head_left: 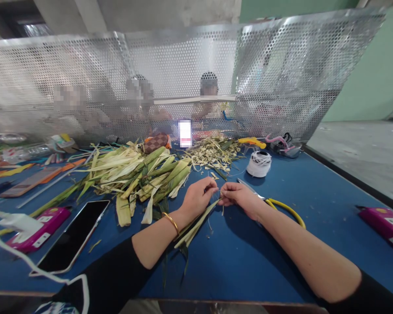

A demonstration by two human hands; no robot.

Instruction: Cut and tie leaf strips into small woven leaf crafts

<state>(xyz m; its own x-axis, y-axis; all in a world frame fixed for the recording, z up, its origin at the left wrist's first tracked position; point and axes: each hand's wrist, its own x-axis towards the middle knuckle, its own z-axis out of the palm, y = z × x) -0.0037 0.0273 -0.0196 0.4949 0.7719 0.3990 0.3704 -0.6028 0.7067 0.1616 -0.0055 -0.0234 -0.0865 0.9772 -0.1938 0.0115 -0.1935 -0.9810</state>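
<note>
Near the middle of the blue table my two hands nearly meet. My left hand [199,194], a gold bangle at its wrist, is closed in a pinch on a fine white thread [218,190] that is barely visible. My right hand [236,196] is closed around the tip of a narrow bundle of corn husk strips [198,224]. The strips slant down to the left, under my left wrist. Scissors [286,209] with yellow handles lie partly behind my right forearm. Beyond them stands a spool of white thread [259,164].
A heap of corn husks [140,174] covers the left middle. Husk scraps [216,150] lie before the perforated metal screen [183,56], with people behind it. A black-screened phone [74,237] and magenta boxes [49,224] sit left, another magenta box [384,224] right.
</note>
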